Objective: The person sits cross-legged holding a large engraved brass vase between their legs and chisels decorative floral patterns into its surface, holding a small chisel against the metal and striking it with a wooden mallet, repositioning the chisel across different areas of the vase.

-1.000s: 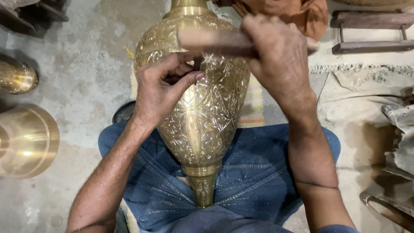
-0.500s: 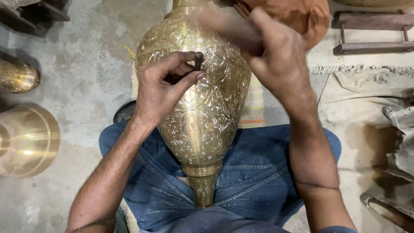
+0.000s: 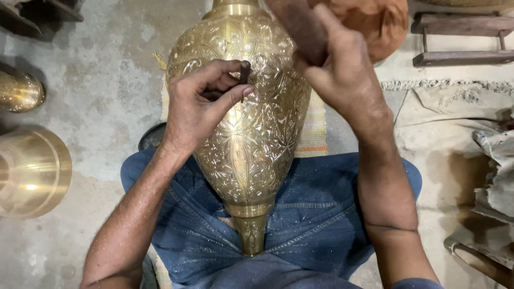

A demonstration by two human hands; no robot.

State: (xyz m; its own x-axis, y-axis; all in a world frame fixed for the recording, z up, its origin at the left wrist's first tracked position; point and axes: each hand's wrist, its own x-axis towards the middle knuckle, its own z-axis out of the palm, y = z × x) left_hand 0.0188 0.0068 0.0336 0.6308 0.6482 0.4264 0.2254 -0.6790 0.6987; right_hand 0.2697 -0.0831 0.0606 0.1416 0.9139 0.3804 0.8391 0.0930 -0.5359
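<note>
On your lap, left hand (image 3: 201,107) pinches the chisel (image 3: 244,72) against the brass vase (image 3: 251,139); hold it steady. Right hand (image 3: 342,75) grips what seems a wooden mallet (image 3: 300,27); strike squarely.

packages: none in view | labels: none | signs: none | screens: none

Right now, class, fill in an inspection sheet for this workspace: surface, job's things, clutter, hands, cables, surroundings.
Surface: grey concrete floor, stained, with a striped mat under the work.
Job's things: engraved brass vase lying across the lap; small dark punch set against it; wooden mallet, blurred.
Clutter: two brass vessels at the left; crumpled cloth at the right.
Hands: left hand pinches the punch; right hand grips the mallet.
Cables: nothing seen.
Surroundings: wooden stool, top right.
</note>
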